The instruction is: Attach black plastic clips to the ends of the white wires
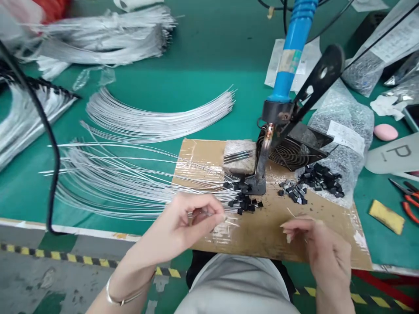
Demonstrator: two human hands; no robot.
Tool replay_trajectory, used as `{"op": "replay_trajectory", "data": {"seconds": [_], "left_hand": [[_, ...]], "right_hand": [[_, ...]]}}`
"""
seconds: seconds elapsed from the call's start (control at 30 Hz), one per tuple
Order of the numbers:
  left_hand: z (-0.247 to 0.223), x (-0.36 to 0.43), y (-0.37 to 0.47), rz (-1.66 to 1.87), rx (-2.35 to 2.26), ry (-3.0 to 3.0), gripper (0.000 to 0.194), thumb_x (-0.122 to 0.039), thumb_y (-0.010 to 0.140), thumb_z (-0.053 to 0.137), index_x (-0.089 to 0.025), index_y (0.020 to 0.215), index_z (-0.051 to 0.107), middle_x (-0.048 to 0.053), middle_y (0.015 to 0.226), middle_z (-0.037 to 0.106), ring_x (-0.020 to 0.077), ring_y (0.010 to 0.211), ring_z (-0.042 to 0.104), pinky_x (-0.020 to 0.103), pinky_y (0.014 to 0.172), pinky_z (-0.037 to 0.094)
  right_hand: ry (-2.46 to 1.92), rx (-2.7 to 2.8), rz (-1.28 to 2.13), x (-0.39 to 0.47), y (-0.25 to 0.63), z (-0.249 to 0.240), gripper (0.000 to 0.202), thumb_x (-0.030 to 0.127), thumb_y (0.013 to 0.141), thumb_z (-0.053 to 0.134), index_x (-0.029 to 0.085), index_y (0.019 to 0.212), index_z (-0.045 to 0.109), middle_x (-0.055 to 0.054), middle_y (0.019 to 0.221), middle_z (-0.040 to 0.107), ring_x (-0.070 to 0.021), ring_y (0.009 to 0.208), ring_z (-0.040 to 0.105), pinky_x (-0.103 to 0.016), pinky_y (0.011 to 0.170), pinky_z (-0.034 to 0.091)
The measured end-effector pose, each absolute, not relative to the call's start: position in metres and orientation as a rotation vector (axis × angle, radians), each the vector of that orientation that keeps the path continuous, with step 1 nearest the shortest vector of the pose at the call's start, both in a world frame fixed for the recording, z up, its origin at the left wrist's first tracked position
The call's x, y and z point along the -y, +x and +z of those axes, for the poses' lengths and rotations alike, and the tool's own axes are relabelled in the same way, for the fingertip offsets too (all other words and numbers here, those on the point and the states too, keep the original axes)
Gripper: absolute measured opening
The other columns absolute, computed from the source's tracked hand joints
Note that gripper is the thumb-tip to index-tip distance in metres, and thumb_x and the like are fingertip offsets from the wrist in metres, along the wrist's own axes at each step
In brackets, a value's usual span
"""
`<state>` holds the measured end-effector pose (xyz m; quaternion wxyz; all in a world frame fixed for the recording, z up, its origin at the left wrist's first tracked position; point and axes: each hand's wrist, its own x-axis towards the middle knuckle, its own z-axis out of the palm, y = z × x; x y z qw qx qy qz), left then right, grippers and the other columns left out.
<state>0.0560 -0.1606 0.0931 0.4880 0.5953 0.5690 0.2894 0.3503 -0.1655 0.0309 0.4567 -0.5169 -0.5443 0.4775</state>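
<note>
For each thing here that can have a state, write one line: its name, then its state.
left hand: pinching thin wires
right hand: fingers curled, pinching a fine wire
soldering iron: clamped in stand, tip down
scissors: lying on mat
black components: loose piles on cardboard

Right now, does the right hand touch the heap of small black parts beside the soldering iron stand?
Apart. The head view shows bare cardboard sheet between the right hand and the black parts.

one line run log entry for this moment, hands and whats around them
left hand: pinching thin wire ends | right hand: over cardboard sheet, fingers curled | nearby: black parts, mounted soldering iron, small fan
</note>
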Motion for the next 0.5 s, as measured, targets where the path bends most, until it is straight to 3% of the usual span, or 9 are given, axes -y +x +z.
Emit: {"op": "replay_trajectory", "data": {"seconds": [0.3, 0.5], "left_hand": [[0.084, 0.163, 0.081, 0.830, -1.335, 1.225, 0.016, -0.027, 0.089, 0.072, -0.024, 0.073, 0.075, 0.002, 0.061, 0.068, 0.0155, 0.053, 0.051, 0.029, 0.046, 0.040], [0.081, 0.164, 0.084, 0.862, -1.345, 1.218, 0.016, -0.026, 0.090, 0.072, -0.024, 0.074, 0.077, 0.001, 0.062, 0.069, 0.0154, 0.055, 0.052, 0.028, 0.047, 0.039]], "right_hand": [[-1.119, 1.492, 1.397, 0.162, 0.298, 0.044, 0.012, 0.027, 0.097, 0.075, 0.022, 0.087, 0.078, -0.001, 0.078, 0.070, -0.0139, 0.064, 0.062, -0.024, 0.056, 0.048], [-1.093, 1.481, 1.391, 0.161, 0.292, 0.041, 0.015, 0.021, 0.097, 0.076, 0.022, 0.082, 0.075, 0.001, 0.074, 0.068, -0.0124, 0.064, 0.058, -0.024, 0.055, 0.043]]}}
